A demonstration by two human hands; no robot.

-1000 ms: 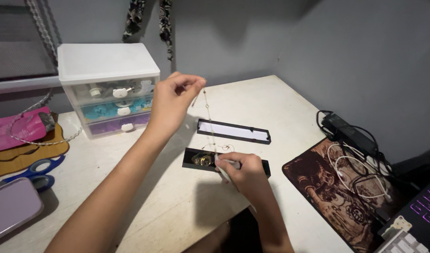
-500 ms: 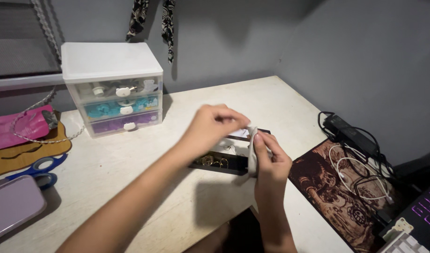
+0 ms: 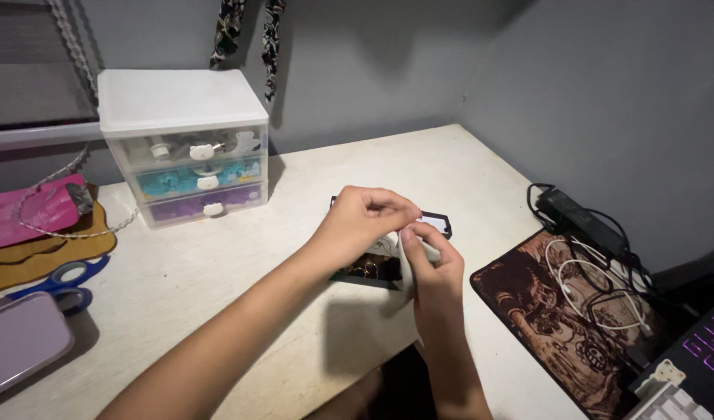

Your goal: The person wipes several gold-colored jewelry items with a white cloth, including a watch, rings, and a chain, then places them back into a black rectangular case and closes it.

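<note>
My left hand [image 3: 364,222] and right hand [image 3: 431,260] pinch a small white piece [image 3: 414,247] between their fingertips, just above the open black box [image 3: 368,272] of gold bits; a loosened pinch could drop it among them.

The left hand [image 3: 364,222] and right hand [image 3: 431,268] cover most of the black tray [image 3: 368,274], and whatever sits in their grip is too small to make out. The tray's gold contents are blurred. The picture's edge cuts off the purple case [image 3: 18,346] and the keyboard [image 3: 672,404].
</note>
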